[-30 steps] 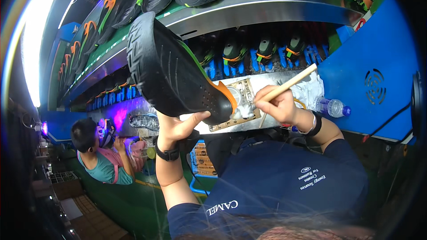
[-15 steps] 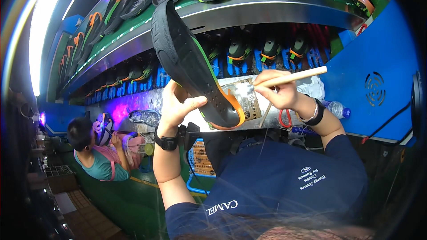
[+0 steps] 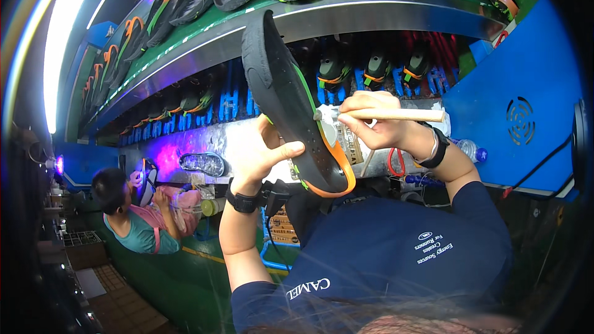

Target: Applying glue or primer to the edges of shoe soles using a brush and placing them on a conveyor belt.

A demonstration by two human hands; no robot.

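your left hand [image 3: 265, 159], fingers clamped on the shoe sole [image 3: 283, 89], presumably steadies it for the brush [image 3: 408, 114] pinched in your right hand [image 3: 385, 132].

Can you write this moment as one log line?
left hand: grips shoe sole | right hand: holds wooden-handled brush, tip at sole's edge | nearby: plastic bottle
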